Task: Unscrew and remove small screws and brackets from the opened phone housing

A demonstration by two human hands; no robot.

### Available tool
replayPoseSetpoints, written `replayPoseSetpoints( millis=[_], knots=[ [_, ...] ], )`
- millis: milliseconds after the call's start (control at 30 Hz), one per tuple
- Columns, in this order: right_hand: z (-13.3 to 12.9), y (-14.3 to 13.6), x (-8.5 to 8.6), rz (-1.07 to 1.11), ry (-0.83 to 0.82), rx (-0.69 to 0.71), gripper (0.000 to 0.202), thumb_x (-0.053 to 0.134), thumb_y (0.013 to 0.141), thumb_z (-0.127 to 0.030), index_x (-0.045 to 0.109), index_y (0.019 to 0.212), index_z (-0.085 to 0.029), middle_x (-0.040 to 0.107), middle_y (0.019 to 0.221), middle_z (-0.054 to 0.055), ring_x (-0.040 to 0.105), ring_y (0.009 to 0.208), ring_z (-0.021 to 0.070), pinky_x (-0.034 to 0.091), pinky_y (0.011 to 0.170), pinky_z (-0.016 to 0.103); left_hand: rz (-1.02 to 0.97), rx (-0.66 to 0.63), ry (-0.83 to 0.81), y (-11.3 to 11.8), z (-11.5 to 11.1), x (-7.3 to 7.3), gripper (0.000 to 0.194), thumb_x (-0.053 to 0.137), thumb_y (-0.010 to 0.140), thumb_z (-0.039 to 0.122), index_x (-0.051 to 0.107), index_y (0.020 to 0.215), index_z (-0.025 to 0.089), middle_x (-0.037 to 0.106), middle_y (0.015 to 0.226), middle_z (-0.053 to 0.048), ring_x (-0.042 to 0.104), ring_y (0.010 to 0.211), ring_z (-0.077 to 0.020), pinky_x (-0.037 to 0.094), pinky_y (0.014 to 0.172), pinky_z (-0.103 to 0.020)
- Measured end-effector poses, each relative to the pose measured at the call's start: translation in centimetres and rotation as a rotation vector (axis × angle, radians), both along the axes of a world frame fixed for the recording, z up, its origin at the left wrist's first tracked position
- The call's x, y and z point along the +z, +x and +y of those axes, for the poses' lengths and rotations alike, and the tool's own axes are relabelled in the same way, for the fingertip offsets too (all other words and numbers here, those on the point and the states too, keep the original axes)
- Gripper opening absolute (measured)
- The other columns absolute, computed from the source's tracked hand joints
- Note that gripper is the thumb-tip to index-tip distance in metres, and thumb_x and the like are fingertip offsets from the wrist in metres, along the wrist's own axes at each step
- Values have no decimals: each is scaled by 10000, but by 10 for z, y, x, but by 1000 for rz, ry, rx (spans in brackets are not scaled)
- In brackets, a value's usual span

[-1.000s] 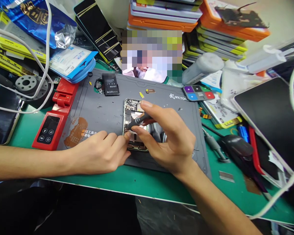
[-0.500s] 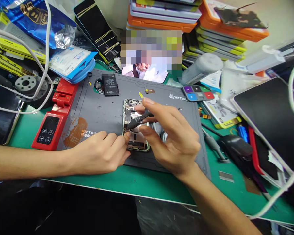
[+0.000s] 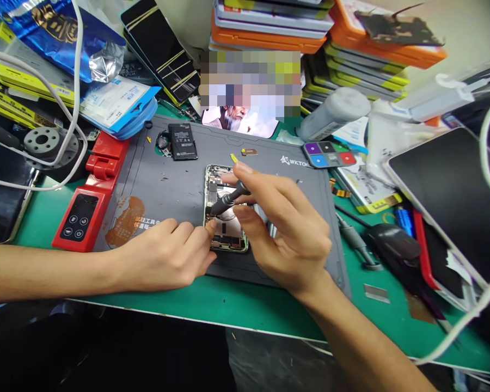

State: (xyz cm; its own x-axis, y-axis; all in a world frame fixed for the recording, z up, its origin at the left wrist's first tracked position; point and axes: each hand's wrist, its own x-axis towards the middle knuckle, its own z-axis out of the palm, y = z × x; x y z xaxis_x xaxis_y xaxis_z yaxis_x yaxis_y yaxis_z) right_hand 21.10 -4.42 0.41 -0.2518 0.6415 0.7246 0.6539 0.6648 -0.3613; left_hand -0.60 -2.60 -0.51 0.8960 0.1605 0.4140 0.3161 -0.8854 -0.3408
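Note:
An opened phone (image 3: 218,231) with bare inner parts lies on the grey work mat (image 3: 179,188). My left hand (image 3: 177,251) is closed at its lower left edge, gripping the frame with fingertips over the rim. In my right hand (image 3: 288,226) a dark screwdriver (image 3: 229,199) is held between thumb and fingers. It leans down to the left, its lower end at the phone's left side, close to the left fingertips. The exact tip is hard to make out. Part of the phone's right side is hidden behind the right hand.
A removed battery (image 3: 183,142) lies behind the phone on the mat. To the left stands a red device (image 3: 75,218) with buttons. A lit screen (image 3: 240,117) is at the back, below stacked boxes (image 3: 269,32). Another screwdriver (image 3: 357,239) lies on the right.
Both hands stay at the phone with almost the same grip. The screwdriver's handle is tilted slightly differently; the whole view has shifted a little.

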Motion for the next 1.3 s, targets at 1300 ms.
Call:
replayPoseSetpoints(
  millis=[1300],
  knots=[
    [4, 0, -2, 101, -40, 22, 614, 570, 1007, -51, 569, 1539, -357, 711, 1064, 30, 697, 928, 140, 630, 799, 287, 9, 19, 23, -4, 1, 2, 359, 526, 1079, 279, 658, 1236, -16, 625, 723, -10, 598, 596, -172, 420, 510, -334]
  ],
)
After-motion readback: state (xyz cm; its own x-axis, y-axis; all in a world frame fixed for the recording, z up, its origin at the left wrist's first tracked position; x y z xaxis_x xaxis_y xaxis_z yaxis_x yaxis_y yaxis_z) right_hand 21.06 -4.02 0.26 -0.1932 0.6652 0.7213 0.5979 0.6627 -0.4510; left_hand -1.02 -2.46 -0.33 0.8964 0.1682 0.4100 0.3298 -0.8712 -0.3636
